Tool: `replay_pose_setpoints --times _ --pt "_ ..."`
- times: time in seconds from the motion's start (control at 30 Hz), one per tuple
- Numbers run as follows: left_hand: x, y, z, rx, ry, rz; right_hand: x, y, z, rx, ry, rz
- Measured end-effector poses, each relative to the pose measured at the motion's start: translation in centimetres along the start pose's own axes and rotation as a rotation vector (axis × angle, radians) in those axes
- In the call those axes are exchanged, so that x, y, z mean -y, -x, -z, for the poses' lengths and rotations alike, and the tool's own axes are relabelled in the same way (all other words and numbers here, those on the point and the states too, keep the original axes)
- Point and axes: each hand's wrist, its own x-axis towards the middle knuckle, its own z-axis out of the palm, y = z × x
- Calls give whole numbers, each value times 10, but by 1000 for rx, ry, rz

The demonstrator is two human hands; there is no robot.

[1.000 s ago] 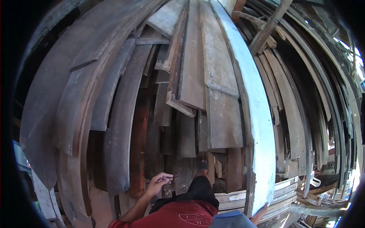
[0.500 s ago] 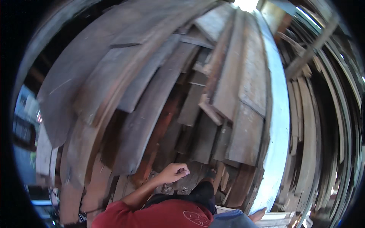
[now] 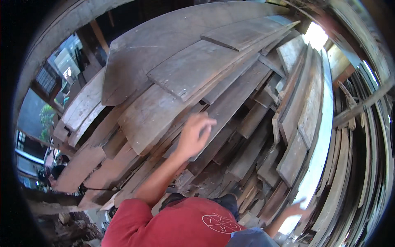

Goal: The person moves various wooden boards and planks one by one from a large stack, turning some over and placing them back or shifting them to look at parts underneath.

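Note:
My left hand (image 3: 196, 136) is raised over the stacked wooden planks, its fingers loosely bent with a gap at the thumb and nothing between them. Behind it lies a long grey-brown plank (image 3: 234, 111), and whether the two touch I cannot tell. Just beyond is a wide weathered board (image 3: 191, 70) on top of the pile. My right hand (image 3: 294, 210), a little blurred, is held out with fingers stretched, empty. It is nearest to a long pale board (image 3: 312, 173) brightly lit along the right side of the pile, and overlaps it in view.
A broad dark board (image 3: 135, 47) tops the pile at the far left. Thin boards (image 3: 366, 164) stand packed along the right wall, with a slanting pole (image 3: 364, 105) in front. Broken scraps (image 3: 74, 230) litter the lower left. Shorter planks (image 3: 269, 164) jut unevenly in the middle.
The view has swung left, showing more boards there. My left hand has risen from near my body to over the planks. My right hand has lifted and come further into view.

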Motion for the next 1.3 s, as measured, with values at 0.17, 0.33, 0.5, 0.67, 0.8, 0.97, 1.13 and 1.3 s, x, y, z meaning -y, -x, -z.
replay_pose_setpoints --times 0.17,0.33,0.5,0.67,0.8,0.97,1.13,1.3 --pt "49 -111 17 -46 -305 80 350 -68 66 609 -948 -156" --pt "109 -177 -3 112 -717 245 530 -79 94 776 -1509 255" --pt "107 -192 -20 52 -848 339 638 -80 49 903 -1538 597" --pt "105 -192 -26 66 -934 361 744 -91 -31 748 -1391 870" --pt "100 -200 -36 80 -918 383 814 -77 -134 609 -1113 1117" --pt "101 -193 -24 54 -953 374 848 -101 -166 481 -1197 1486" --pt "100 -204 -28 66 -944 396 848 -104 -182 349 -1255 1523" --pt "95 -204 -25 119 -953 446 811 -122 -188 312 -1367 1466"
